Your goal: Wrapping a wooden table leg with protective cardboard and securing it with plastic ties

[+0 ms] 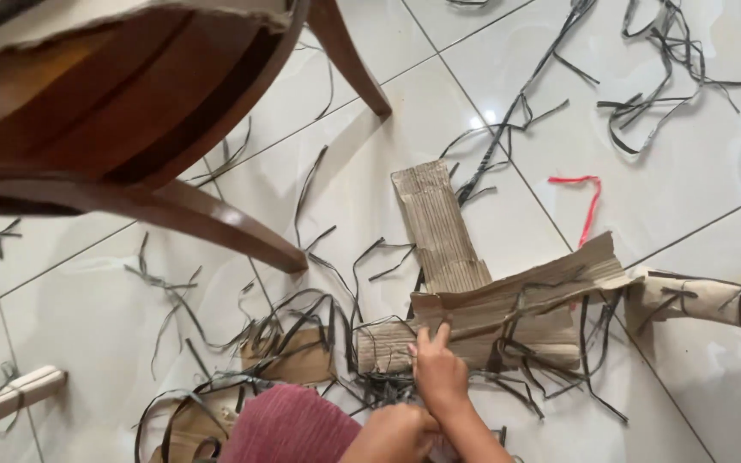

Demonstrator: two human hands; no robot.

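Note:
My right hand reaches forward over a stack of torn brown cardboard on the white tiled floor, two fingers spread and pressing on its near edge. My left hand is curled just behind it at the bottom edge; what it holds is hidden. A strip of corrugated cardboard lies upright behind the stack. Tangled black plastic straps lie around and over the cardboard. A pink ribbed cloth covers my knee beside the left hand.
A dark wooden chair stands at the upper left, one leg reaching toward the cardboard. Tied cardboard bundles lie at the right and lower left. A red strap and more black straps are scattered behind.

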